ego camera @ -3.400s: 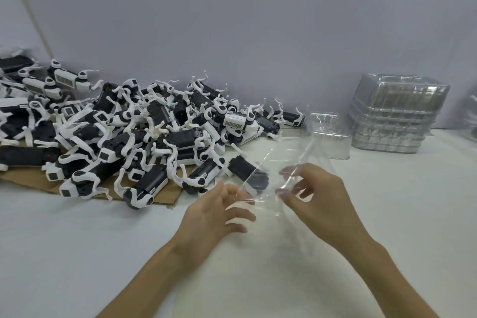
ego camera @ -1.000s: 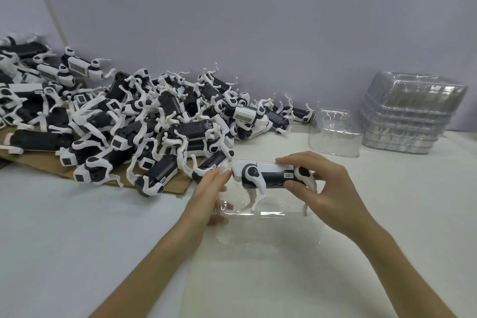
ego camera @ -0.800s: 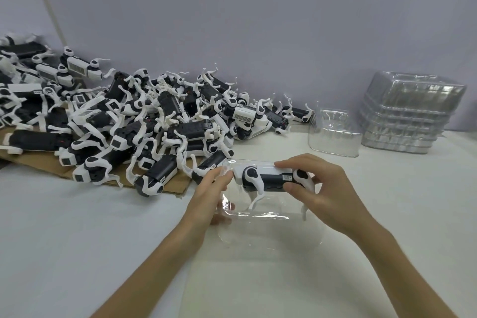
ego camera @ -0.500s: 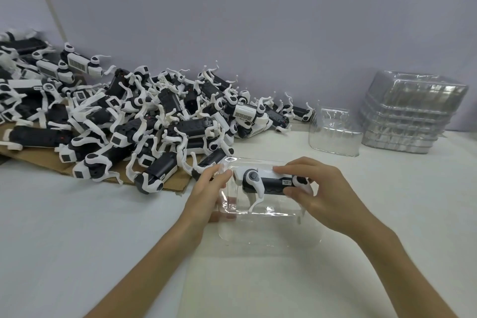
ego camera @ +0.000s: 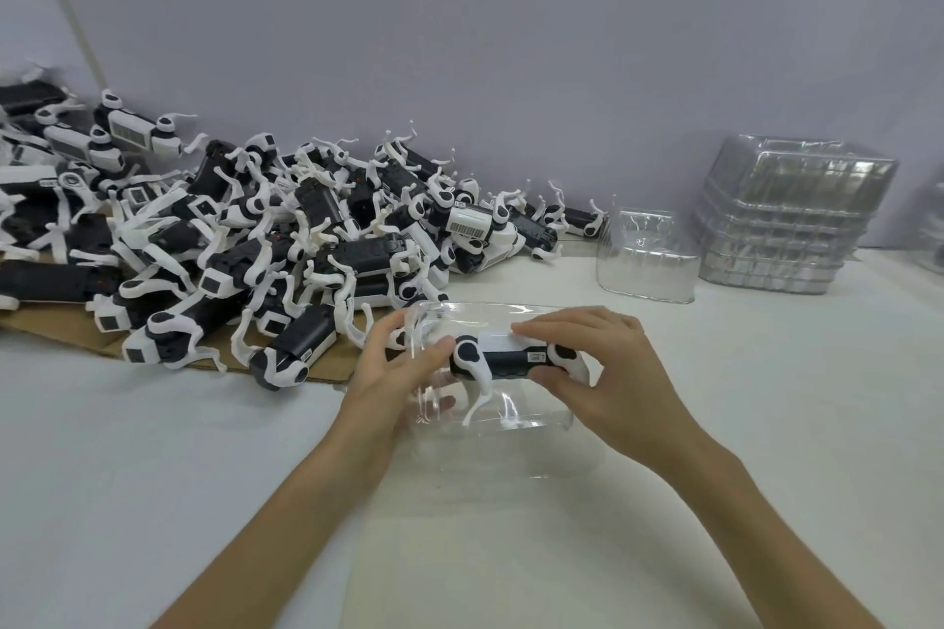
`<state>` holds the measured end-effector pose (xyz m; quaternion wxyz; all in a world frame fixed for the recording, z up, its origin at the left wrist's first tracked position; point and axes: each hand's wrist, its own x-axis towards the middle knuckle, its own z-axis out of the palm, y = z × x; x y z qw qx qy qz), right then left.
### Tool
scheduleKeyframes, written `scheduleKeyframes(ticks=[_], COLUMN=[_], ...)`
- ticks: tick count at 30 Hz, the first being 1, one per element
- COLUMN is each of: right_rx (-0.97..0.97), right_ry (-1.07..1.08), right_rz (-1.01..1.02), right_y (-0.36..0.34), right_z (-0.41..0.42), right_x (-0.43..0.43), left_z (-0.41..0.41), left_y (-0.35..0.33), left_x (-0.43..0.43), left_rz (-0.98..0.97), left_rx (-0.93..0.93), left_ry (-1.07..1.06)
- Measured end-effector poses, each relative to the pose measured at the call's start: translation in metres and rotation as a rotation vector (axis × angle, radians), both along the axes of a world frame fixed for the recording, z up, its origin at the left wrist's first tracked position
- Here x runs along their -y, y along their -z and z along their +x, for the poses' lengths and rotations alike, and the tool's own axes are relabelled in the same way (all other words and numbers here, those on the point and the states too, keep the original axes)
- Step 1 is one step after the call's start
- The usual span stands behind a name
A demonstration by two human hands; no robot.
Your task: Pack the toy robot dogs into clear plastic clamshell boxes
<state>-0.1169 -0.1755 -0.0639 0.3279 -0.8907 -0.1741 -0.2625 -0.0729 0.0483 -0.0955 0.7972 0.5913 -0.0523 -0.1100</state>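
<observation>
Glossy clear plastic clamshell box (ego camera: 511,444); toy dog (ego camera: 511,360) of smooth plastic (black and white); matt brown cardboard (ego camera: 66,327).

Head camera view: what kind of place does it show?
Probably a packing bench in a toy factory or warehouse: a large pile of identical toy robot dogs, a stack of clear clamshell boxes, and a plain white table.

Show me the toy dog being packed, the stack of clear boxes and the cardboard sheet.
toy dog (ego camera: 511,365), head view, on its black body.
stack of clear boxes (ego camera: 781,230), head view, on its front side.
cardboard sheet (ego camera: 56,327), head view, on its bare near edge.
</observation>
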Motion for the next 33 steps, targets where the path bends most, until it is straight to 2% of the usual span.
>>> scheduleKeyframes(ticks=[3,7,9,11,15,21,26,33], right_rx=[-0.085,-0.524,-0.757,-0.830,-0.780,-0.713,-0.458,-0.358], right_ry=[-0.014,-0.040,-0.139,-0.216,-0.227,-0.226,-0.048,-0.015], right_rz=[0.113,0.462,0.492,0.526,0.596,0.583,0.703,0.731], right_y=[-0.003,-0.009,-0.007,0.000,0.004,0.003,0.004,0.000], right_z=[0.000,0.007,0.009,0.011,0.013,0.014,0.017,0.016], right_x=[0.000,0.020,0.031,0.035,0.033,0.033,0.027,0.024], left_z=[0.001,0.001,0.001,0.002,0.001,0.001,0.002,-0.001], left_y=[-0.001,0.000,-0.001,-0.002,-0.005,-0.003,-0.002,-0.003], left_x=[-0.003,-0.003,-0.003,-0.003,-0.004,-0.002,-0.001,-0.001], left_rz=[-0.043,-0.077,-0.069,-0.067,-0.112,-0.099,0.060,0.276], left_rx=[-0.008,0.034,0.071,0.102,0.128,0.195,0.274,0.282], left_ry=[-0.076,-0.143,-0.156,-0.149,-0.116,-0.093,-0.058,0.036])
